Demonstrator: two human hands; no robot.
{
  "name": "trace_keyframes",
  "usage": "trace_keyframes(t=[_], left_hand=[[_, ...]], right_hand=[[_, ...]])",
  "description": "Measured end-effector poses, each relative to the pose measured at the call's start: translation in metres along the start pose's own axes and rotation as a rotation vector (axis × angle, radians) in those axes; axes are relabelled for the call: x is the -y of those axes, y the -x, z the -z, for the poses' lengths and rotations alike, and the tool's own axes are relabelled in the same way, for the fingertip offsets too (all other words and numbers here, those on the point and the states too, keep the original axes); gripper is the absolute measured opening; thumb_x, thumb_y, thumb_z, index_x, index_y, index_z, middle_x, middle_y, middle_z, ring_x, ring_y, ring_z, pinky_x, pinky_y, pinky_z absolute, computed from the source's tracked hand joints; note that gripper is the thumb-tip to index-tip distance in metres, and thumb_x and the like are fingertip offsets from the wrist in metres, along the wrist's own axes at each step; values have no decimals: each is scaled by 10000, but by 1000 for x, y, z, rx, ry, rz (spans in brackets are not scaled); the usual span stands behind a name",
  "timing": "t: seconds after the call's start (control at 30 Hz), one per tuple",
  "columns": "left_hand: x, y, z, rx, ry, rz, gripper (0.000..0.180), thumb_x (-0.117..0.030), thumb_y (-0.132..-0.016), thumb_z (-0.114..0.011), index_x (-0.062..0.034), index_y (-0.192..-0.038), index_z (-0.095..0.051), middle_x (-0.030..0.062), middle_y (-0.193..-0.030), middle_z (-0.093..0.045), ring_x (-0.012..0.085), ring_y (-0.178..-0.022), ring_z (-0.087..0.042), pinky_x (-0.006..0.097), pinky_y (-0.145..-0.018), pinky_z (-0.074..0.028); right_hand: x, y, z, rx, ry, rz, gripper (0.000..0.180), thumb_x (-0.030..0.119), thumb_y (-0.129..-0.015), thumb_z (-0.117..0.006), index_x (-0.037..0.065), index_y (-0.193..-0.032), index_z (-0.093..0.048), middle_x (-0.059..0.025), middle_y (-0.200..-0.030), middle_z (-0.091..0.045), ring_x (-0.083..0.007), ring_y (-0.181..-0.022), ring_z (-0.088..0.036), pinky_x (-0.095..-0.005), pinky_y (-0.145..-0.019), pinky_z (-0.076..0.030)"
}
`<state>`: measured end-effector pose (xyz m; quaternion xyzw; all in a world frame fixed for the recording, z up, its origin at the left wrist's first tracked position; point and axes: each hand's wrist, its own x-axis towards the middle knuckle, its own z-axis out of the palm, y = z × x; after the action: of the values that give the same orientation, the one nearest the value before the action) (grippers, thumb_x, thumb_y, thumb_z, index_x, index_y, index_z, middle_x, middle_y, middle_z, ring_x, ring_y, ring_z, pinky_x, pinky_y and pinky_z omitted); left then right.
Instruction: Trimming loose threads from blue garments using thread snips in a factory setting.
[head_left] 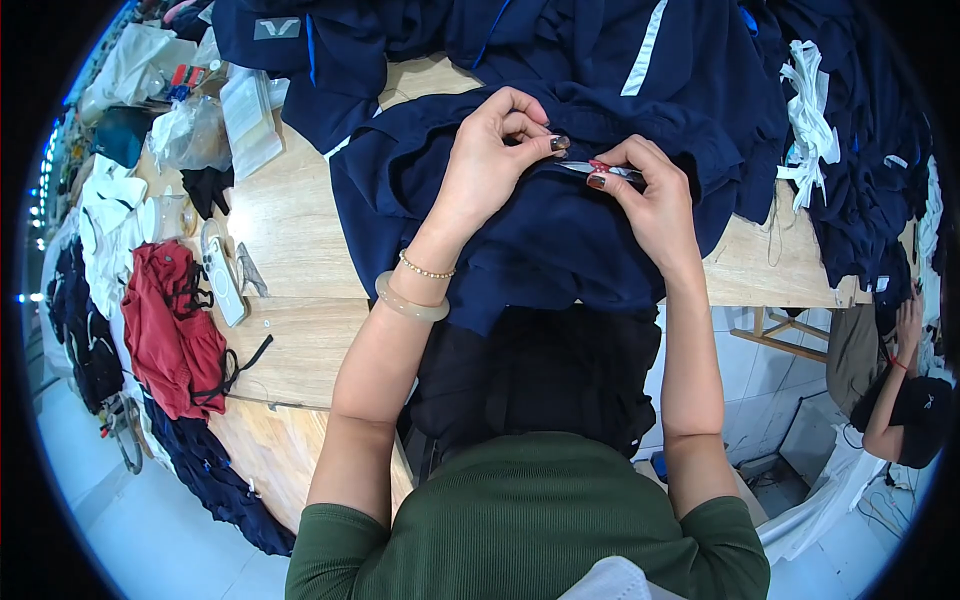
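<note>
A navy blue garment lies bunched at the table's front edge, with its gathered opening facing up. Over that opening, my left hand is closed in a pinch, thumb against finger; whatever sits between the tips is too small to make out. Close by on the right, my right hand grips small thread snips with silvery blades and a bit of red near the fingers. The blades point left, toward my left fingertips, just above the navy cloth.
More navy garments spread across the back. White strips hang at right. Left on the wooden table are a pale phone, clear plastic bags and a red garment. A person in a black cap is at far right.
</note>
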<state>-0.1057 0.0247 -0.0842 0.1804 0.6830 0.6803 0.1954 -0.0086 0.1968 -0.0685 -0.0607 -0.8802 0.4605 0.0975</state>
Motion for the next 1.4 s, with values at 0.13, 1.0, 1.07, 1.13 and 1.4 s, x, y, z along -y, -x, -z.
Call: trace_keyframes(t=[0.13,1.0,1.07,1.13,1.4], left_hand=[[0,0,1,41,-15,21,172,30,-869,-636,8,-1001,-529,54,-820,-670,82,-809,-633,193,-776,-493],[-2,-2,0,-23,99,57,153,-27,-890,-640,-28,-981,-517,48,-822,-691,68,-778,-642,157,-637,-421],[0,-2,1,-26,126,60,152,-50,-897,-640,-46,-981,-513,34,-826,-696,44,-760,-622,157,-591,-368],[0,-2,2,-29,118,73,155,-52,-898,-640,-50,-984,-511,38,-832,-697,44,-758,-618,159,-597,-374],[1,-2,6,-17,229,171,158,-89,-914,-637,-72,-992,-501,56,-883,-696,59,-782,-626,167,-636,-409]], right_hand=[[1,0,1,5,-2,4,128,60,-778,-693,-9,-860,-624,-88,-817,-609,-247,-790,-587,-323,-723,-451],[0,-3,-1,-5,-16,-14,130,59,-776,-694,-17,-849,-618,-89,-826,-617,-235,-767,-590,-315,-703,-448],[1,-4,-1,-1,-9,-16,128,57,-776,-692,-18,-849,-618,-88,-823,-616,-237,-761,-589,-315,-702,-449],[3,-5,0,-7,25,-13,124,59,-775,-689,-15,-846,-618,-87,-814,-612,-242,-769,-584,-318,-700,-448],[4,-7,5,-52,74,64,116,62,-773,-683,-7,-837,-615,-81,-812,-609,-242,-784,-571,-327,-700,-444]])
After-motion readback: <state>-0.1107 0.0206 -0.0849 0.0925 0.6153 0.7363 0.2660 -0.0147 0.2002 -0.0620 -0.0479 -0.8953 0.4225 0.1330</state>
